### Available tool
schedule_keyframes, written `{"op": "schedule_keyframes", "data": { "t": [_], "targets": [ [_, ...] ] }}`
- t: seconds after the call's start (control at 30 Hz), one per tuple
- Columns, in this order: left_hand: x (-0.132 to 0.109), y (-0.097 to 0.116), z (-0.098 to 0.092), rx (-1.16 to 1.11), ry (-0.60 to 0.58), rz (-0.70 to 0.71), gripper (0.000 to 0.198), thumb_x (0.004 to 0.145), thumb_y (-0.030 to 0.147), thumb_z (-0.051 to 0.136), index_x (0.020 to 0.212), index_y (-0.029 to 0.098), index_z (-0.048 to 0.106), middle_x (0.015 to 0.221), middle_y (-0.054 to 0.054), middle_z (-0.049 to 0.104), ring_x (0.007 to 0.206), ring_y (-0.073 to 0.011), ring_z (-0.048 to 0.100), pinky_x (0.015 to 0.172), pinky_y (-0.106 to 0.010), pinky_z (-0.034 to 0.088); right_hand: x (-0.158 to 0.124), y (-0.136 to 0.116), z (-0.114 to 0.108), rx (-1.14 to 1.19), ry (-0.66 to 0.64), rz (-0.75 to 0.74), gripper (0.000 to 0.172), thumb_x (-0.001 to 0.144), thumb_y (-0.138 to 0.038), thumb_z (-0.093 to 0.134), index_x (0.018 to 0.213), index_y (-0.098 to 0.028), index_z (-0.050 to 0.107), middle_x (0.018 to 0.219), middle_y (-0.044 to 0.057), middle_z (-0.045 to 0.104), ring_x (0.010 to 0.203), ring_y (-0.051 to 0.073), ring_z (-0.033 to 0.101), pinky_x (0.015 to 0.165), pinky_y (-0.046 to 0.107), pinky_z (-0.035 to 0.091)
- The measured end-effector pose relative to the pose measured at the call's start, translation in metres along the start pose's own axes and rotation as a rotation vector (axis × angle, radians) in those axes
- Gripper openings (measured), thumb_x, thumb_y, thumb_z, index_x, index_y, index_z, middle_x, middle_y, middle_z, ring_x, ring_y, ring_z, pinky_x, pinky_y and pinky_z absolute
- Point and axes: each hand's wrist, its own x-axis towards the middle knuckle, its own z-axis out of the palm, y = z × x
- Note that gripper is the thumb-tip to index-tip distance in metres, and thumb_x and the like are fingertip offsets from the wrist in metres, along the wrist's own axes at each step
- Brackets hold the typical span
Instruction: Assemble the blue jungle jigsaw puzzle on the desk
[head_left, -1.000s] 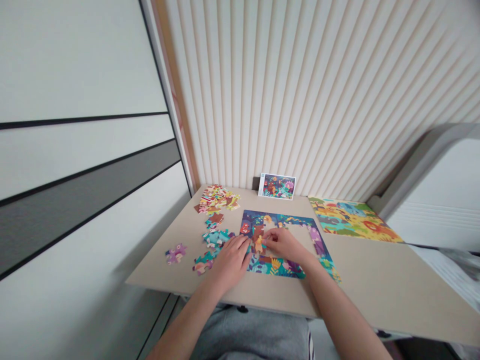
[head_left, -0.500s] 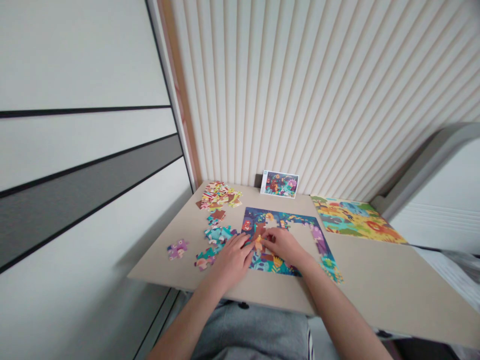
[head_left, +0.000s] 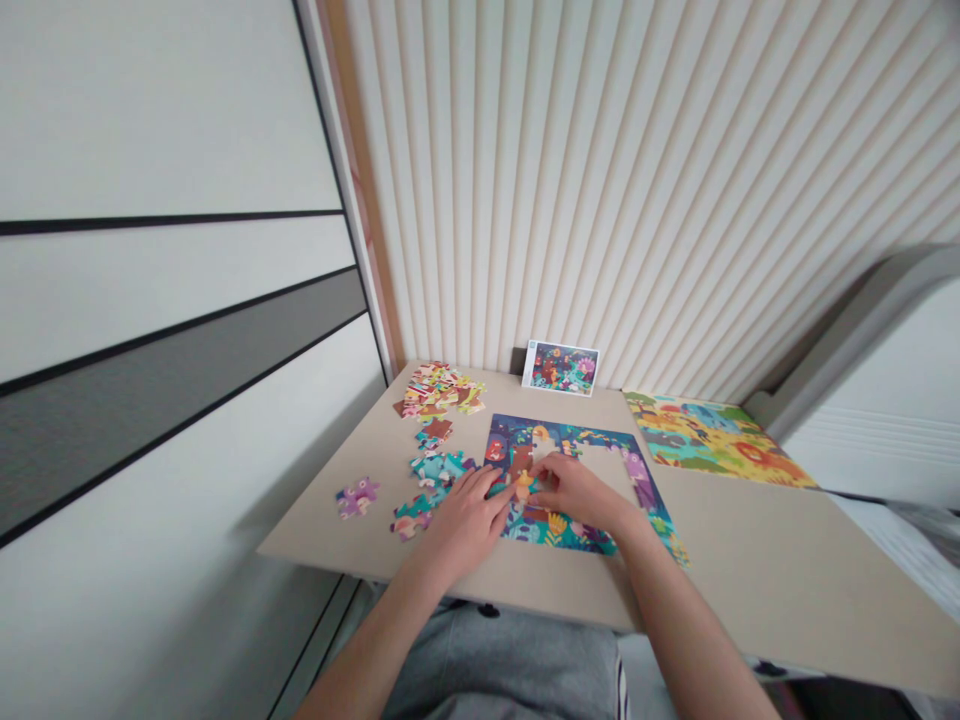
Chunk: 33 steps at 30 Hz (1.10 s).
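Note:
A partly assembled jigsaw puzzle (head_left: 559, 530) lies on the table, its dark blue border joined around a gap at the upper right. My left hand (head_left: 469, 510) rests palm down on its left edge, fingers stretched out, index fingertip beside a piece with an orange figure (head_left: 523, 484). Just right of that piece is my right hand (head_left: 574, 490), bent over the puzzle, with thumb and index finger apart and nothing visible between them. Left of my left hand lie loose teal puzzle pieces (head_left: 435, 468), some partly covered by it.
A reference picture card (head_left: 562, 368) leans at the back. Mixed puzzle pieces (head_left: 442, 388) are heaped at the back left; purple pieces (head_left: 357, 497) lie at the left edge. A finished animal puzzle (head_left: 712, 440) lies at the right. A white wall panel (head_left: 187, 460) borders the left side.
My right hand has shifted slightly right, its fingertips coming away from the orange-figure piece, which shows more fully. My left hand has stayed almost in place.

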Motion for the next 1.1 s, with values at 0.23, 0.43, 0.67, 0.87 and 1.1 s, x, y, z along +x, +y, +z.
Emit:
{"op": "schedule_keyframes", "data": {
  "t": [0.23, 0.43, 0.67, 0.87, 1.1],
  "targets": [
    [-0.001, -0.002, 0.004, -0.035, 0.03, -0.013, 0.038, 0.101, 0.026, 0.05, 0.139, 0.026, 0.056, 0.137, -0.011, 0.059, 0.131, -0.0271, 0.053, 0.113, -0.05, 0.043, 0.001, 0.003, -0.002, 0.15, 0.032, 0.059, 0.011, 0.086, -0.026, 0.064, 0.094, -0.019, 0.067, 0.075, -0.001, 0.067, 0.066, 0.014, 0.058, 0.06, 0.024, 0.04],
    [-0.001, -0.002, 0.005, -0.052, 0.034, -0.017, 0.034, 0.102, 0.026, 0.049, 0.134, 0.023, 0.057, 0.133, -0.011, 0.06, 0.128, -0.0263, 0.055, 0.115, -0.049, 0.042, 0.002, 0.025, -0.025, 0.353, 0.204, 0.187, 0.025, 0.086, -0.04, 0.063, 0.093, -0.017, 0.068, 0.079, 0.005, 0.072, 0.068, 0.017, 0.063, 0.06, 0.026, 0.044],
    [-0.002, -0.003, 0.007, -0.042, 0.027, -0.032, 0.031, 0.101, 0.026, 0.05, 0.131, 0.023, 0.06, 0.135, -0.011, 0.059, 0.13, -0.0262, 0.054, 0.115, -0.048, 0.043, -0.004, 0.041, -0.019, 0.334, -0.056, 0.213, 0.024, 0.079, -0.04, 0.069, 0.089, -0.019, 0.071, 0.075, 0.003, 0.072, 0.065, 0.017, 0.062, 0.058, 0.025, 0.043],
    [0.0, 0.001, 0.002, -0.039, 0.018, 0.05, 0.033, 0.1, 0.025, 0.052, 0.133, 0.026, 0.06, 0.136, -0.009, 0.061, 0.132, -0.0262, 0.053, 0.116, -0.05, 0.04, -0.002, 0.044, -0.012, 0.275, -0.078, 0.215, 0.019, 0.078, -0.033, 0.068, 0.09, -0.018, 0.071, 0.078, 0.003, 0.073, 0.07, 0.017, 0.064, 0.061, 0.025, 0.046],
    [0.006, 0.009, -0.007, -0.083, -0.104, 0.236, 0.038, 0.097, 0.02, 0.058, 0.135, 0.029, 0.06, 0.136, -0.005, 0.062, 0.132, -0.023, 0.052, 0.117, -0.047, 0.038, -0.002, 0.036, -0.008, 0.117, -0.039, 0.189, 0.014, 0.081, -0.027, 0.066, 0.091, -0.018, 0.072, 0.075, 0.001, 0.071, 0.066, 0.015, 0.062, 0.06, 0.024, 0.042]
  ]
}}
